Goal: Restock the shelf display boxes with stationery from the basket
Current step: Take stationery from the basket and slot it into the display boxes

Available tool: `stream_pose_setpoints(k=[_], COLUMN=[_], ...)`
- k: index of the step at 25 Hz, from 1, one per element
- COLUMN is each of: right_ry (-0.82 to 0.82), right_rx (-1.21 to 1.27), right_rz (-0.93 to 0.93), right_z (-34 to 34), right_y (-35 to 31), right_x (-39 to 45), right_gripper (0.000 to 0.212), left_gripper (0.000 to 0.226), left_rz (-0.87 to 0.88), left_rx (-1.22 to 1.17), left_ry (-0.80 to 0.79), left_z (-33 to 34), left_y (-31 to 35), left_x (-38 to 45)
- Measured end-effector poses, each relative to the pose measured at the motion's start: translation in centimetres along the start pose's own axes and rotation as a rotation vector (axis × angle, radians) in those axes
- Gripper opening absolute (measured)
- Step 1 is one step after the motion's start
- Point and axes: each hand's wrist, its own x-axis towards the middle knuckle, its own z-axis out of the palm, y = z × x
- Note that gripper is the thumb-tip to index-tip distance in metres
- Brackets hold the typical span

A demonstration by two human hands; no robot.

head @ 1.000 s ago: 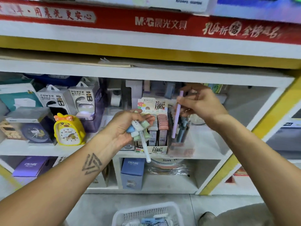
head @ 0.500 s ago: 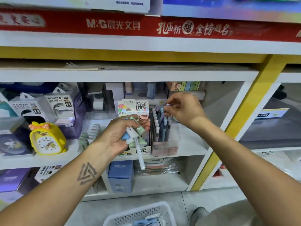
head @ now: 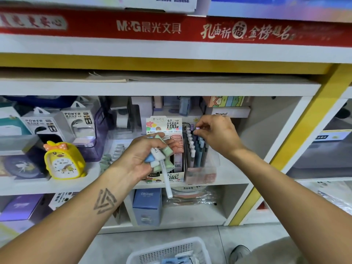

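While gripping spare pastel pens (head: 159,159) in left hand (head: 141,159), pinching lilac pen cap (head: 197,128) with right hand (head: 217,134), seating it in clear display box (head: 202,174).

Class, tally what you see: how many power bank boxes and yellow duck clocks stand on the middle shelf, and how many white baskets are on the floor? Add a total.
Power bank boxes: 2
Yellow duck clock: 1
White basket: 1
Total: 4
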Motion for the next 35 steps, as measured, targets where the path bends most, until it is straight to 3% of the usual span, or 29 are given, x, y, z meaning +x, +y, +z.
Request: stream_pose_setpoints(k=[7,12,15,20,22,24,26,30,32,35], right_ry=[-0.080,0.040,0.020,0.000,0.022,-0.072,-0.277,-0.638,-0.767,-0.823], right_rx=[-0.046,-0.193,-0.259,-0.227,-0.072,0.228,0.475,0.610,0.666,0.723], right_rz=[-0.019,-0.011,-0.032,-0.011,-0.005,0.020,0.069,0.093,0.058,0.039], right_z=[-0.1,0.9,1.1,0.9,0.7,0.8,1.4,3.6,4.8,6.7], right_y=[-0.1,-0.5,-0.7,-1.1,-2.2,-4.0,-6.3,-9.6,-10.7,-12.4], right_x=[0.4,0.7,0.9,1.0,1.1,1.1,0.7,0.2,0.1,0.2], right_gripper=[0.005,0.010,0.014,0.031,0.028,0.022,0.009,0.038,0.040,0.034], left_gripper=[0.044,0.043,0.041,0.040,0.041,0.042,0.043,0.049,0.051,0.046], left_rz=[0.006,0.013,0.014,0.011,0.026,0.060,0.107,0.219,0.263,0.312], left_rx=[-0.001,0.021,0.011,-0.002,-0.005,-0.027,-0.073,-0.104,-0.137,-0.125], left_ry=[-0.005,-0.006,-0.015,-0.019,-0.007,0.020,0.063,0.190,0.233,0.291], left_z=[-0.2,-0.3,-0.4,-0.6,-0.8,-1.1,-1.7,-3.8,-4.9,-6.5], left_y=[0.1,0.1,0.2,0.6,1.0,1.4,2.1,4.0,4.8,5.9], left_x=[-0.2,-0.4,-0.5,-0.6,-0.8,-0.9,-1.0,-1.4,-1.7,-2.0])
